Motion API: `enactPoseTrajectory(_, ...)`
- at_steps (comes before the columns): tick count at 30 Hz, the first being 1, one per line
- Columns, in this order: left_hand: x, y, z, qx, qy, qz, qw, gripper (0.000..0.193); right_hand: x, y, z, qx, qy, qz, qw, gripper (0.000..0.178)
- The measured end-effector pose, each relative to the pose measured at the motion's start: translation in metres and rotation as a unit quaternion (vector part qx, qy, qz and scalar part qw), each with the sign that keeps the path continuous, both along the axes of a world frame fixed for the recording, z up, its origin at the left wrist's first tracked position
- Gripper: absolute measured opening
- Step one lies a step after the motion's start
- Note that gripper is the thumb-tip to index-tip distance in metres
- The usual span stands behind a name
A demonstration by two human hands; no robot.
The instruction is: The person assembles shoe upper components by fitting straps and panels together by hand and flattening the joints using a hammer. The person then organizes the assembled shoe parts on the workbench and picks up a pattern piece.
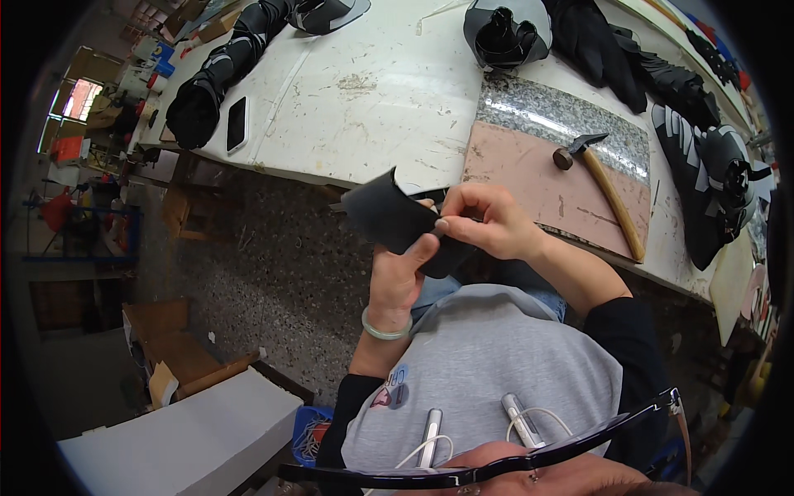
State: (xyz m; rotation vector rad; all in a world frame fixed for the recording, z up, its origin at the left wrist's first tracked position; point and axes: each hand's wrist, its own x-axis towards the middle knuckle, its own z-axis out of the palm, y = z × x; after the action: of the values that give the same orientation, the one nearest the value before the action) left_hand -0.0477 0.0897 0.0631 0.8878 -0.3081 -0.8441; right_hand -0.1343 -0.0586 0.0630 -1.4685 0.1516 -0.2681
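A dark, curved piece of sheet material [382, 217], like part of a shoe upper, is held up over the floor just off the worktable's near edge. My left hand [395, 279] grips it from below, with the thumb pressed on its right side; the other fingers are mostly hidden behind it. At its upper right edge my right hand [490, 221] pinches the material between thumb and forefinger. Whether anything small sits in that pinch is too fine to make out. To the right, a hammer [610, 194] with a wooden handle lies on a slab [513, 161], part speckled grey and part pink.
The white worktable [364, 99] carries a phone [237, 126] and a row of nested dark pieces [194, 107] at the left. More grey and black pieces [506, 33] stand at the back and right. A white box [198, 438] and blue basket [308, 430] sit at lower left.
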Motion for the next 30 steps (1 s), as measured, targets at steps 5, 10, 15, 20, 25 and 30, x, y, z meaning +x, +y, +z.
enactPoseTrajectory(5,0.014,0.0,0.012,0.11,-0.271,0.008,0.956,0.028,0.01,0.0,-0.008,-0.161,-0.1,-0.087,0.978,0.014)
enactPoseTrajectory(10,0.02,0.003,0.012,0.192,-0.361,0.064,0.91,0.022,0.023,-0.006,-0.001,0.109,0.045,-0.001,0.993,0.017)
enactPoseTrajectory(15,0.02,0.008,0.018,0.178,-0.303,0.142,0.925,0.024,0.024,-0.016,0.007,0.216,0.079,0.061,0.971,0.028)
enactPoseTrajectory(20,0.023,0.007,0.015,0.166,-0.357,0.167,0.904,0.025,0.02,-0.018,0.016,0.117,0.112,0.077,0.984,0.024)
enactPoseTrajectory(25,0.02,0.008,0.017,0.157,-0.362,0.182,0.901,0.018,0.02,-0.016,0.014,0.14,0.111,0.089,0.98,0.024)
enactPoseTrajectory(30,0.015,0.007,0.016,0.167,-0.358,0.183,0.9,0.017,0.018,-0.006,0.011,0.119,0.099,0.06,0.986,0.017)
